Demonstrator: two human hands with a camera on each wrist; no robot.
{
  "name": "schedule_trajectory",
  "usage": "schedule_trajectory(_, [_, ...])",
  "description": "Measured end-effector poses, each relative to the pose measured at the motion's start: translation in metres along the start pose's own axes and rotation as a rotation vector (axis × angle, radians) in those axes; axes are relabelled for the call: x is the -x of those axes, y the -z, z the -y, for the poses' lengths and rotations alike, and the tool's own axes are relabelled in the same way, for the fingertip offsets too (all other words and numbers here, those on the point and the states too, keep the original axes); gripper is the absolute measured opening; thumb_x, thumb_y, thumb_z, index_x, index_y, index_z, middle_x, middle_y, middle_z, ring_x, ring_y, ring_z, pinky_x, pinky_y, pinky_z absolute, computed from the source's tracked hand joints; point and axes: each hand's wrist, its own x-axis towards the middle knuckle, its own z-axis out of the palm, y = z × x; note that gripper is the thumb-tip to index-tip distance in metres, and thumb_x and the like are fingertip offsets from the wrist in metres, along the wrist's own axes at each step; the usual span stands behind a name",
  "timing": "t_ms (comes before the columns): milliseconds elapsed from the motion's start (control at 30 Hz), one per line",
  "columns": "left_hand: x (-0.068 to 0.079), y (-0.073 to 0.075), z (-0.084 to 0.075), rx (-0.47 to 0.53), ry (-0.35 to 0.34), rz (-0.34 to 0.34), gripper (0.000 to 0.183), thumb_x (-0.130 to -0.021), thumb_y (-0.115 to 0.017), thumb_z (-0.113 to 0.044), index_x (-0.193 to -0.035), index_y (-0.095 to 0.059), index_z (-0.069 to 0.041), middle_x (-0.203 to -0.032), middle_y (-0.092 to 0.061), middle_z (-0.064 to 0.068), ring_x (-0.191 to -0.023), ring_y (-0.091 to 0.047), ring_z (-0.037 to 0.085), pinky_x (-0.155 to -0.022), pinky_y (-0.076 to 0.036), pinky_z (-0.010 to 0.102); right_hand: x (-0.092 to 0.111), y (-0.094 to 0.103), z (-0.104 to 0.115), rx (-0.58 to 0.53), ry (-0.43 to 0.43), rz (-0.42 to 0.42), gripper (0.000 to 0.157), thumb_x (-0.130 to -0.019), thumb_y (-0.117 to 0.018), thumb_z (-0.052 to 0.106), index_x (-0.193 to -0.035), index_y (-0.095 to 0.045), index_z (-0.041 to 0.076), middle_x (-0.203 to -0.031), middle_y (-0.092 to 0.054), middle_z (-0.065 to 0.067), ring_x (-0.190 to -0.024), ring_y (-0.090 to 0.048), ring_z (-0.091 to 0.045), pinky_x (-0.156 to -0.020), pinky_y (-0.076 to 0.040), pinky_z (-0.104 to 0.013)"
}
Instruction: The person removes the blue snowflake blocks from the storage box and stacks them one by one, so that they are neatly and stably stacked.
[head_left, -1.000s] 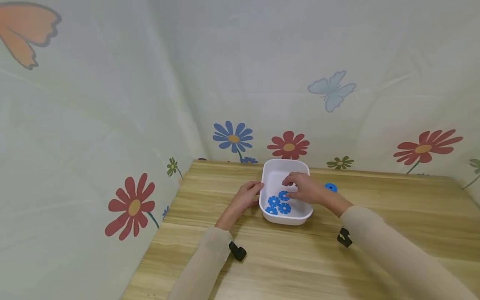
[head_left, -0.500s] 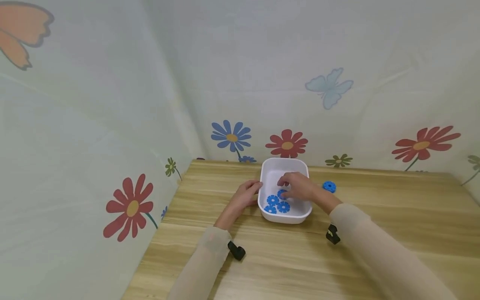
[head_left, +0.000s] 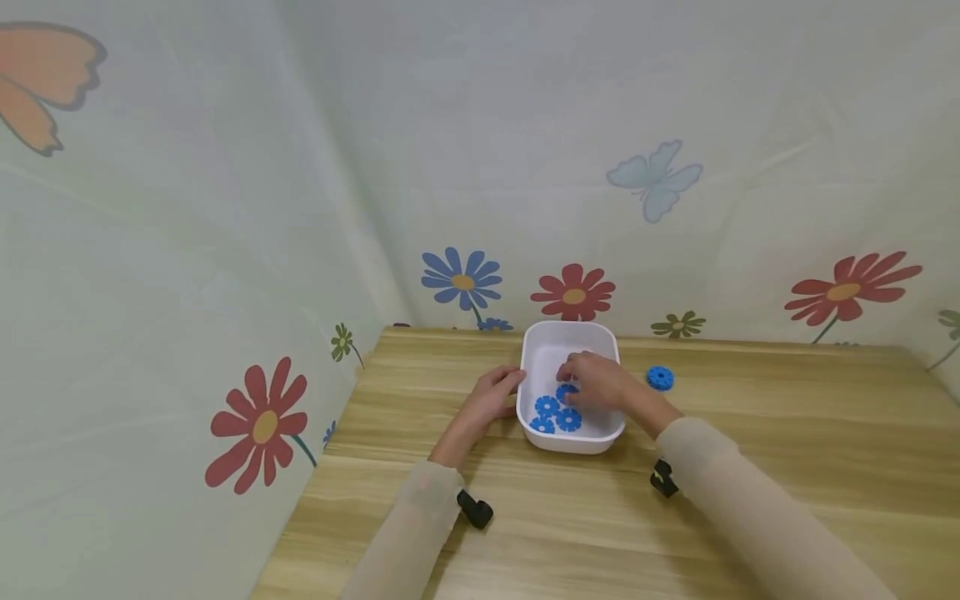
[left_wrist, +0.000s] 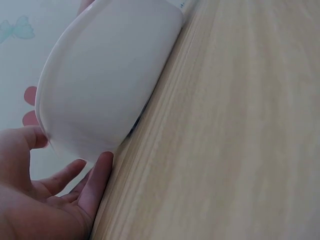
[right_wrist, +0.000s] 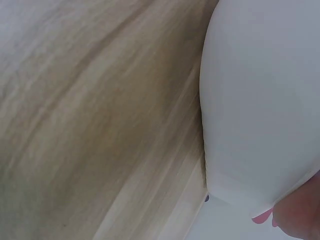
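Observation:
A white plastic basin (head_left: 573, 444) stands on the table. Several blue notched interlocking discs (head_left: 568, 419) lie in its near half. My left hand (head_left: 491, 396) holds the basin's left side; in the left wrist view its thumb is at the rim and its fingers lie along the lower wall. Inside the basin, my right hand (head_left: 596, 382) reaches down with bent fingers, the thumb over the edge of the farthest blue disc (head_left: 565, 390). I cannot tell whether it pinches that disc. Only a fingertip (right_wrist: 300, 212) shows in the right wrist view, beside the basin's wall.
On the wooden table (head_left: 787, 433), right of the basin, a small stack of blue discs (head_left: 660, 378) lies near the right forearm. A fabric backdrop (head_left: 480, 150) printed with flowers and butterflies rises along the back and left edges. Black wrist mounts (head_left: 475, 508) hang at both sleeves.
My right hand has shifted slightly left inside the basin, over the farthest disc, uncovering more of the stack on the table. The left hand stays at the basin's side.

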Motion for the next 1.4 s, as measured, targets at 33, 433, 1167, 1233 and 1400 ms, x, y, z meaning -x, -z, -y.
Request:
schedule_trajectory(33, [-0.0008,0.0000,0.0001,0.000,0.001,-0.001,0.060,-0.107,-0.058,-0.051,-0.150,-0.056,-0.010,-0.144,-0.061,0.011,-0.130,-0.061,0.026,-0.098,-0.061,0.038,0.0000,0.0000,0.0000,0.010,-0.001,0.002,0.038,-0.093,-0.084,0.022,-0.128,-0.075,0.011,-0.119,-0.071,-0.005,-0.116,-0.064,-0.027,-0.110,-0.052,-0.053])
schedule_trajectory(433, [0.0028,0.0001,0.0014,0.021,-0.017,0.002,0.059,-0.107,-0.059,-0.049,-0.149,-0.056,-0.008,-0.144,-0.061,0.013,-0.131,-0.060,0.028,-0.100,-0.060,0.040,0.0019,-0.0043,0.0018,0.067,-0.006,0.014,0.038,-0.092,-0.085,0.024,-0.127,-0.075,0.012,-0.114,-0.070,-0.002,-0.111,-0.064,-0.025,-0.107,-0.054,-0.052])
schedule_trajectory(1167, [0.0028,0.0000,0.0040,0.014,-0.023,0.010,0.059,-0.107,-0.058,-0.049,-0.150,-0.056,-0.009,-0.145,-0.061,0.011,-0.131,-0.060,0.027,-0.099,-0.061,0.039,0.0061,-0.0075,0.0021,0.100,-0.007,-0.024,0.037,-0.091,-0.085,0.026,-0.124,-0.073,0.013,-0.110,-0.062,-0.002,-0.096,-0.061,-0.021,-0.098,-0.059,-0.048])
schedule_trajectory(1233, [0.0027,0.0003,0.0033,0.013,-0.027,0.011,0.058,-0.107,-0.058,-0.050,-0.149,-0.057,-0.009,-0.144,-0.061,0.011,-0.131,-0.060,0.027,-0.099,-0.060,0.039,0.0064,-0.0077,0.0023,0.093,-0.010,-0.038,0.038,-0.091,-0.085,0.026,-0.125,-0.073,0.012,-0.113,-0.063,-0.004,-0.099,-0.061,-0.022,-0.100,-0.058,-0.049])
schedule_trajectory(1400, [0.0017,0.0005,0.0033,0.015,-0.023,0.004,0.058,-0.107,-0.059,-0.050,-0.149,-0.057,-0.009,-0.144,-0.061,0.011,-0.131,-0.060,0.027,-0.099,-0.060,0.039,0.0069,-0.0077,0.0027,0.089,-0.011,-0.050,0.040,-0.092,-0.083,0.026,-0.128,-0.073,0.010,-0.121,-0.065,-0.008,-0.108,-0.062,-0.025,-0.104,-0.056,-0.051])
